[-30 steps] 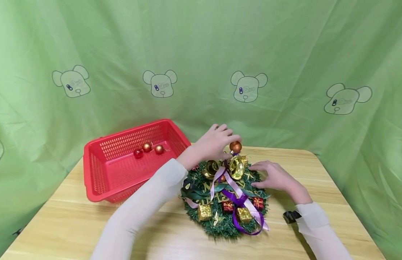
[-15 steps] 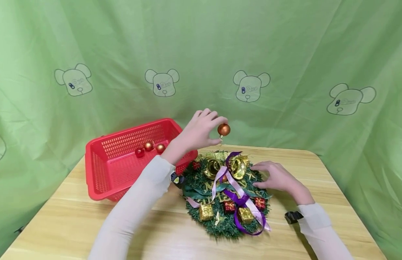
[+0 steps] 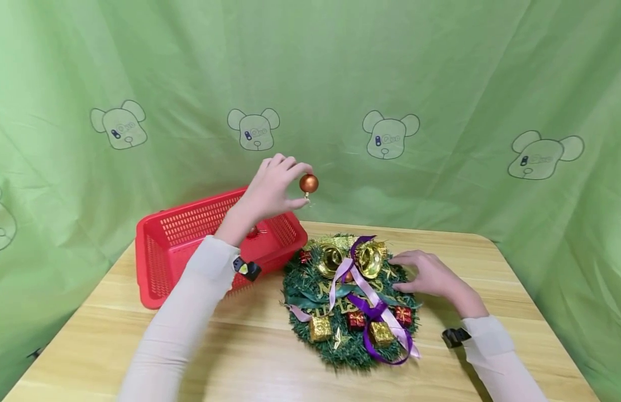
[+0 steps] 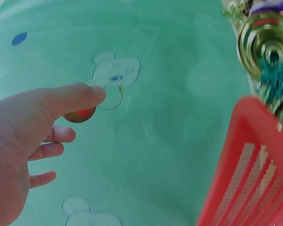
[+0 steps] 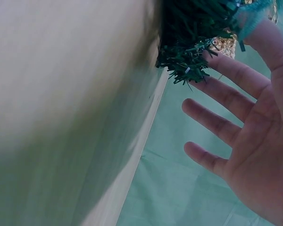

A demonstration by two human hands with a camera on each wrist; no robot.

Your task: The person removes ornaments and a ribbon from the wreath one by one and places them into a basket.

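Note:
My left hand (image 3: pixel 272 188) pinches a copper-coloured bauble (image 3: pixel 309 183) between thumb and fingers, held up in the air near the red basket's right end. In the left wrist view the thumb covers part of the bauble (image 4: pixel 80 115), and a thin gold loop (image 4: pixel 121 96) sticks out past the thumb tip. A green Christmas wreath (image 3: pixel 310 349) lies on the table, dressed with gold bells (image 3: pixel 369 260), ribbons and small gift boxes. At its right edge rests my right hand (image 3: pixel 427 273). In the right wrist view its fingers are extended and touch the green tinsel (image 5: pixel 188 61).
A red plastic basket (image 3: pixel 154 301) stands on the left of the wooden table (image 3: pixel 270 357), partly behind my left arm. Inside it a red bauble (image 3: pixel 252 232) shows beside my wrist. A green curtain (image 3: pixel 320 67) hangs behind the table.
My left hand has lifted the copper bauble up off the top of the wreath and carried it left, towards the basket. The right hand has stayed by the wreath.

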